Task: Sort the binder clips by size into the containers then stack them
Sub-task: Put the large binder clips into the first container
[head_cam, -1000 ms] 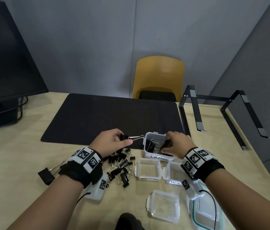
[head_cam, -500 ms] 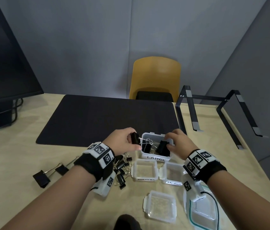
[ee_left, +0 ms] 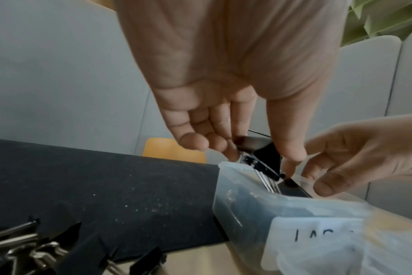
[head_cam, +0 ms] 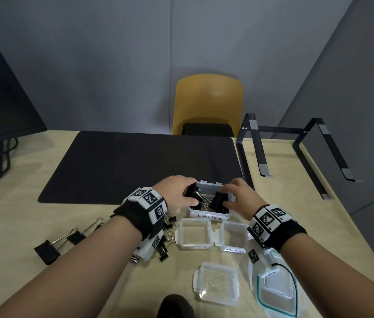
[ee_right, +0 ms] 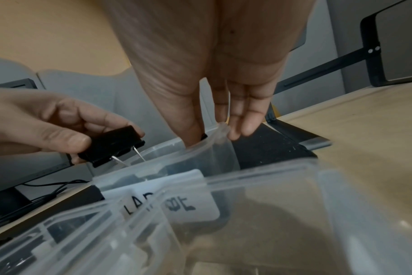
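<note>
Head view: the LARGE tub sits at the mat's near edge, with black clips inside. The left hand pinches a big clip over the tub's left rim. The right hand reaches in, thumb inside; whether it grips anything cannot be told. Two tubs nearer the desk's front edge look empty. More clips lie under the left wrist.

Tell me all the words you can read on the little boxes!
"LARGE" on the white label of the back container, the one holding big black clips.
"Medium", small and only just readable, on the label of the front right container.
The label on the front left container is too blurred to read.
</note>
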The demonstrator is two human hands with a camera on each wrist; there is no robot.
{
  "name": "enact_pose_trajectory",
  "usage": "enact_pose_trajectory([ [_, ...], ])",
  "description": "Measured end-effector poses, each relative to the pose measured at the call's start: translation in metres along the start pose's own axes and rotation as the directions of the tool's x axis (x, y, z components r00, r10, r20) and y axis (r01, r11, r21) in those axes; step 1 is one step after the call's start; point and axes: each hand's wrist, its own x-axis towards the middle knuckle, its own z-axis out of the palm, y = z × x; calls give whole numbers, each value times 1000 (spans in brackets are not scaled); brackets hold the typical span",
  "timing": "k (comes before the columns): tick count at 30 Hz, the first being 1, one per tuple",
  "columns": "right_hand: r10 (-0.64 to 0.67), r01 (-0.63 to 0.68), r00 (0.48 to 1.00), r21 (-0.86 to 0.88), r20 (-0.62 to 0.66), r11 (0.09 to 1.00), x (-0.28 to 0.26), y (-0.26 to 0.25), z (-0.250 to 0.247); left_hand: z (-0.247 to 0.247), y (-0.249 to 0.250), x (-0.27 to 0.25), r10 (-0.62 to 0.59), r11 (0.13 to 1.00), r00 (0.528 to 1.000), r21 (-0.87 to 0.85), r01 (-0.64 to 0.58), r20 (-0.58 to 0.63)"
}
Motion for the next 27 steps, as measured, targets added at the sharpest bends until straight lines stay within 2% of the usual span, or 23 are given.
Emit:
enact_pose_trajectory([
  [5, -8, 8, 1000, 2, -4, 1000, 2, 0, 1, 5, 7, 4, 60, 997, 994, 47, -65, 94],
  [9, -12, 12, 1000, -14, -3, 1000, 2, 1, 2, 11, 12, 10, 56, 996, 997, 64, -59, 43],
  [13, -16, 16, 1000, -31, 0, 999, 2, 1, 1, 20, 8, 13, -12, 996, 1000, 86, 11, 11],
  [16, -21, 21, 1000, -37, 2, 999, 1, 1, 1, 23, 8, 15, 13, 998, 1000, 59, -12, -18],
  [18, -24, 24, 1000, -23, -3, 999, 0, 0, 0, 25, 8, 17, 50, 996, 994, 77, -42, -98],
  [21, -14, 14, 1000, 2, -11, 1000, -2, -2, 0, 30, 8, 17, 22, 998, 977, 64, -9, -211],
  [27, -6, 6, 1000, 21, -18, 1000, -3, -4, -2, 36, 9, 20, 72, 989, 982, 138, -48, -176],
])
